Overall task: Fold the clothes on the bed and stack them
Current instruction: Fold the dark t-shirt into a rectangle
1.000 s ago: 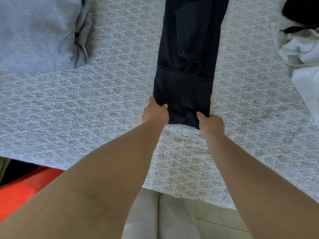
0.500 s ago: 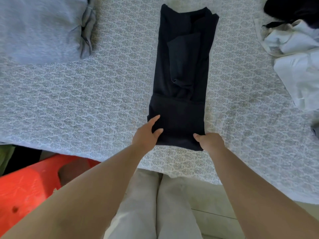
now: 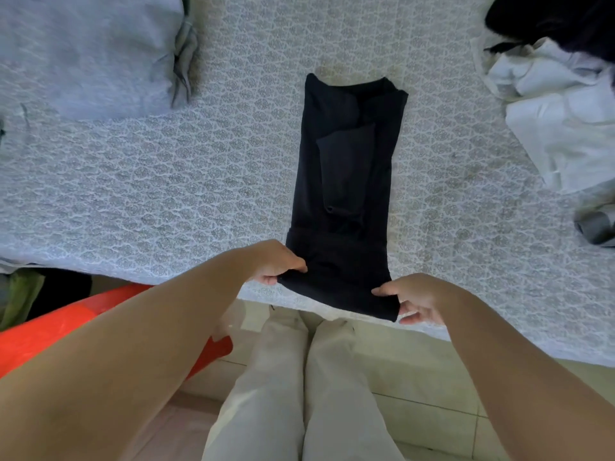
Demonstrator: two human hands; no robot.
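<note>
Your left hand (image 3: 278, 262) pinches the near left corner of the dark garment (image 3: 346, 194), thumb on top and fingers curled under the cloth. Your right hand (image 3: 417, 299) pinches the near right corner the same way, thumb over the edge and fingers below it. The garment is folded into a long narrow strip that runs straight away from both hands across the patterned bed (image 3: 166, 194), with its near end between your hands at the bed's edge and hanging slightly past it. No label or writing can be read on the cloth. Far beyond your left hand lies a folded grey garment (image 3: 86, 54) on the bed. Beyond and outward of your right hand sits a heap of white clothes (image 3: 559, 121) with a black garment (image 3: 562, 21) on top of it. Below your left forearm, off the bed, there is a red plastic object (image 3: 50, 331); what it holds cannot be made out.
</note>
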